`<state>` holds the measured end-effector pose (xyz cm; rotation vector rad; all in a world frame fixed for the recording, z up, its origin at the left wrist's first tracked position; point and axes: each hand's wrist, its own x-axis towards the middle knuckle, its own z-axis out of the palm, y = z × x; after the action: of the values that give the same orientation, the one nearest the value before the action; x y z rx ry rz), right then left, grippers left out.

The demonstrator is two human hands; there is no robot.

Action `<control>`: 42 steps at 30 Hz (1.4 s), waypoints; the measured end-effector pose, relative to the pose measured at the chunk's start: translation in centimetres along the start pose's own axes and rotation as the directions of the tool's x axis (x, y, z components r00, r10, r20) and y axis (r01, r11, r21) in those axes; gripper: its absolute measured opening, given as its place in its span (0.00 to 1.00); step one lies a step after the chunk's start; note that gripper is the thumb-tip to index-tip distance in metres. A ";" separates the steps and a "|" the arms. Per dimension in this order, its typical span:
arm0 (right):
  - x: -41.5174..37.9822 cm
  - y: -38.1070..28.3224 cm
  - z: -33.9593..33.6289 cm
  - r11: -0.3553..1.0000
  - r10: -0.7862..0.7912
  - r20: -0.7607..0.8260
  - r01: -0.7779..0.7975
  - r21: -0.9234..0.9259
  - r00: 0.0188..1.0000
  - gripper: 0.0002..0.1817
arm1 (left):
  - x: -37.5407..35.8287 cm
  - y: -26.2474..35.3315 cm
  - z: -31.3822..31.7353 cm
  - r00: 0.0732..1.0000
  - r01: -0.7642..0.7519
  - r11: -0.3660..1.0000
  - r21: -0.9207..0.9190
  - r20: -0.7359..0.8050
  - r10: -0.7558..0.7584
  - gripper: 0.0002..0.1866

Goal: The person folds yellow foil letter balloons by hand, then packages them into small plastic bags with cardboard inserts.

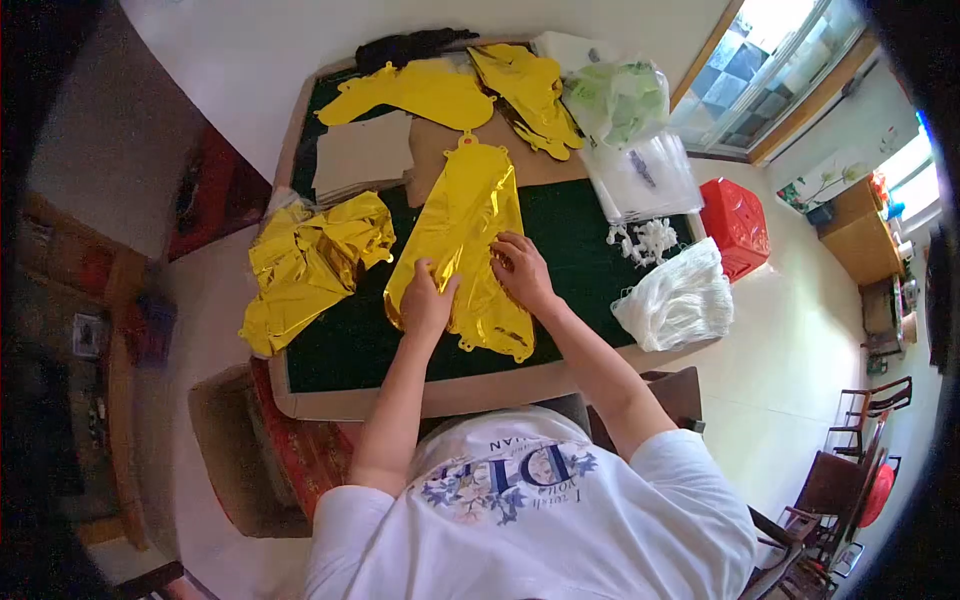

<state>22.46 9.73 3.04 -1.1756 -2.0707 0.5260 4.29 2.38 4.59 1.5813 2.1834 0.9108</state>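
Gold foil (465, 215) lies flat on the green tabletop (350, 355), between other gold pieces and clear plastic bags. Both the left hand (520, 272) and right hand (430, 300) rest on it, fingers loosely curled; whether either grips, I can't tell.

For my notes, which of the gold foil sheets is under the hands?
The long sheet, under the left hand and right hand. The crumpled sheet lies to its left, the far sheets beyond it.
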 end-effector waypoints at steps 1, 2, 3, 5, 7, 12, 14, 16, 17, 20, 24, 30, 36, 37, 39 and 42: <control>0.0 0.0 0.0 1.000 -0.001 -0.002 0.001 -0.006 1.000 0.14 | 0.2 -0.1 0.3 0.999 0.008 0.999 -0.034 0.032 -0.007 0.17; 0.0 0.1 0.0 1.000 -0.003 -0.005 0.003 -0.013 1.000 0.14 | 0.5 -0.2 0.6 0.998 0.017 0.998 -0.068 0.063 -0.013 0.18; 0.1 0.1 0.1 1.000 -0.007 -0.005 0.007 -0.015 1.000 0.14 | 0.7 0.5 0.4 0.998 0.017 0.997 -0.070 0.060 -0.013 0.18; 0.0 0.3 0.2 1.000 0.000 -0.005 0.000 -0.011 1.000 0.14 | 1.0 2.1 0.3 0.997 0.001 0.984 -0.178 0.077 0.013 0.16; 0.0 0.3 0.3 1.000 0.003 -0.011 -0.004 -0.017 1.000 0.14 | 1.2 3.0 0.9 0.991 0.039 0.927 -0.372 0.137 0.013 0.15; 0.0 1.0 0.3 0.999 -0.037 -0.006 0.037 0.000 0.999 0.14 | 0.6 2.0 1.9 0.971 -0.235 0.949 -0.209 -0.018 0.236 0.13; 0.0 0.1 0.2 1.000 -0.009 -0.037 0.009 -0.009 0.999 0.13 | 0.3 1.9 2.4 0.950 -0.313 0.933 -0.175 -0.040 0.311 0.15; 0.0 0.2 0.4 1.000 -0.016 -0.043 0.016 -0.010 0.999 0.13 | 0.1 2.0 2.7 0.922 -0.387 0.911 -0.140 -0.060 0.382 0.18; 0.0 0.3 0.4 1.000 -0.025 -0.052 0.025 -0.014 0.998 0.14 | 0.2 2.0 2.9 0.917 -0.399 0.910 -0.110 -0.016 0.399 0.20; -0.1 0.0 -0.1 0.998 -0.046 -0.053 0.044 -0.039 0.998 0.14 | 0.2 2.1 2.9 0.898 -0.433 0.901 0.019 0.093 0.430 0.23; 0.0 0.9 0.3 0.999 -0.039 -0.044 0.039 0.002 0.998 0.14 | 0.2 1.9 3.4 0.902 -0.425 0.899 0.102 0.135 0.411 0.25; -0.1 0.3 0.0 0.999 -0.025 0.015 0.026 -0.032 1.000 0.16 | 0.2 1.4 3.7 0.909 -0.405 0.902 0.149 0.171 0.379 0.26; 0.0 1.1 0.3 0.999 -0.022 0.022 0.023 -0.047 1.000 0.16 | 0.6 2.4 3.9 0.927 -0.346 0.933 0.102 0.189 0.323 0.26; 0.0 1.5 0.6 0.999 -0.027 0.003 0.027 -0.037 1.000 0.16 | 0.6 2.4 4.0 0.927 -0.346 0.933 0.101 0.188 0.324 0.26; 0.0 1.5 0.6 0.999 -0.033 -0.017 0.033 -0.028 0.999 0.16 | 0.6 2.1 4.2 0.904 -0.401 0.889 0.220 0.252 0.345 0.27; 0.0 0.3 0.2 1.000 0.004 0.006 -0.004 0.011 1.000 0.14 | 0.7 1.4 4.1 0.898 -0.413 0.873 0.261 0.275 0.343 0.27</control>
<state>22.55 9.88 2.70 -1.1728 -2.0685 0.5432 7.45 4.56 2.47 2.2050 1.9638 0.4564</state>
